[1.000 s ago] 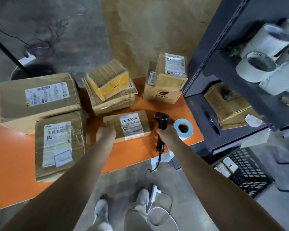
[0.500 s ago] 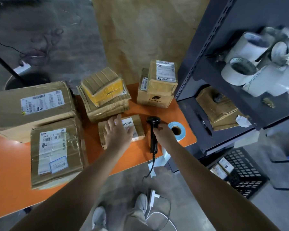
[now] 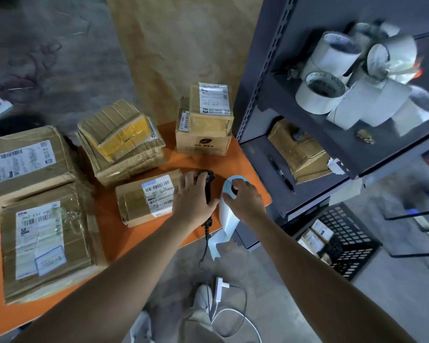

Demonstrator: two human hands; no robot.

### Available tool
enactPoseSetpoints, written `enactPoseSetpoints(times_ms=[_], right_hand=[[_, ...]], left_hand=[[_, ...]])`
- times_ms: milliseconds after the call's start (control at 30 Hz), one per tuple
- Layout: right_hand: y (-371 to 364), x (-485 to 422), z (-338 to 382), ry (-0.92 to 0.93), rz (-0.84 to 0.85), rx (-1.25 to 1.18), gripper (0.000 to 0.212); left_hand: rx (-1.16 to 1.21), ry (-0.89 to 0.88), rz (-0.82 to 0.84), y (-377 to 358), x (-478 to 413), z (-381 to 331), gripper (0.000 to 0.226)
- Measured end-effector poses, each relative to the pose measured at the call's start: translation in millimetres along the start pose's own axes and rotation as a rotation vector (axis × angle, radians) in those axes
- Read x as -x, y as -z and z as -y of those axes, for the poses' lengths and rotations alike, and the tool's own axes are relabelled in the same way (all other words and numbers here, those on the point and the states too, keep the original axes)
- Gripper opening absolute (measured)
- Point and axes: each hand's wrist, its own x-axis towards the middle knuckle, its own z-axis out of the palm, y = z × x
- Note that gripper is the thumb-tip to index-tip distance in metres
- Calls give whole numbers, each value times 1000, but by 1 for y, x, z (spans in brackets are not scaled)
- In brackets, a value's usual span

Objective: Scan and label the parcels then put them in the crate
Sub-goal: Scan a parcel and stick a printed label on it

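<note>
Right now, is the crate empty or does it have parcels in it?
Not empty: labelled parcels show inside the crate.
</note>
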Motion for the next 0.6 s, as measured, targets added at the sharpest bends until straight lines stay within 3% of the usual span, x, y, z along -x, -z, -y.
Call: enactPoseSetpoints(times_ms=[133,233,333,467,600], right_hand=[[-8,-5,5,20,11,278,62],[-12,-10,5,12,13,284,73],[-5,-13,4,9,15,289,64],[20,-9,-1,-8,14,-11,54],[46,1,-4,-11,28,-300,62]], left_hand=[[-4,-1,14,-4,1,-7,67],[-30,-5,23,-3,1,-13,70],[-14,10,35,1,0,-14,70],[90,37,43,14,-2,-20,67],[250,31,66,30,-9,-30,64]])
